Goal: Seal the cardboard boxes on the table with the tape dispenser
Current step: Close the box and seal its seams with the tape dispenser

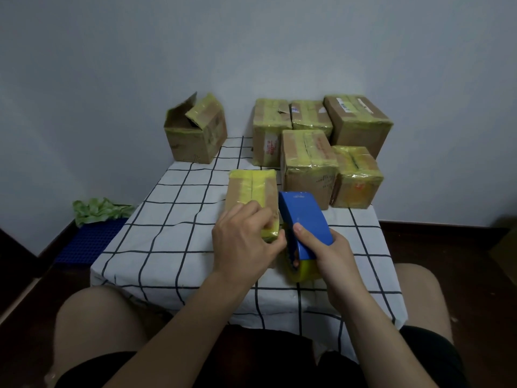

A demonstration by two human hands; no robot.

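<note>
**Taping the near end of a box**

A small brown cardboard box banded in yellow tape point(251, 197) lies at the centre of the table with the white black-grid cloth point(167, 219). The left hand point(243, 245) is closed over the box's 6 o'clock end, pressing it down. The right hand point(324, 247), at 3 o'clock of the box, grips the blue plastic tape dispenser point(305, 219). Good practice here, in judgement: keep the box pinned, pull tape taut, and rub it flat before cutting.

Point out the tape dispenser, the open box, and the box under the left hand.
tape dispenser point(303, 217), head view, blue top cover.
open box point(193, 144), head view, front wall.
box under the left hand point(251, 186), head view, taped top.
</note>
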